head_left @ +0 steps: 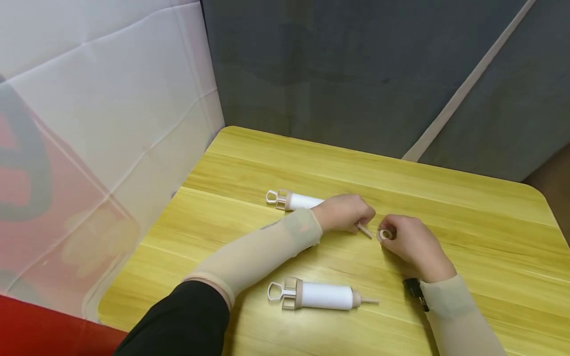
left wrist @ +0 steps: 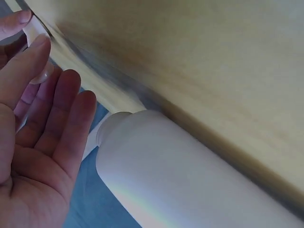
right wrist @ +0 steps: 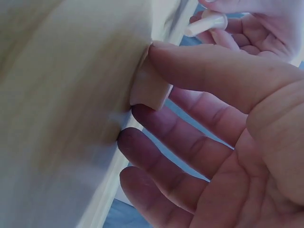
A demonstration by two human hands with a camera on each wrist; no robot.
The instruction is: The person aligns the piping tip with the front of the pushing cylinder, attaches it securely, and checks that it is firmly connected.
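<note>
My left hand (head_left: 345, 212) pinches a small beige nozzle (head_left: 365, 230) between thumb and fingers, its thin stem pointing toward the right hand. In the right wrist view this nozzle (right wrist: 206, 23) shows a flared base. My right hand (head_left: 411, 242) pinches a short beige ring (head_left: 384, 234) by thumb and forefinger, on or just above the table. The ring (right wrist: 151, 85) and nozzle are apart. Behind my left wrist lies a large syringe (head_left: 305, 201) with a white barrel and looped plunger handle; its right end is hidden. In the left wrist view its barrel (left wrist: 190, 171) lies beside my left palm.
A second white-barrelled syringe (head_left: 327, 295), with a thin nozzle at its right end, lies nearer me on the wood-grain table (head_left: 490, 222). Grey cloth (head_left: 356, 74) hangs behind the table, and a pale printed sheet (head_left: 133, 99) borders its left side.
</note>
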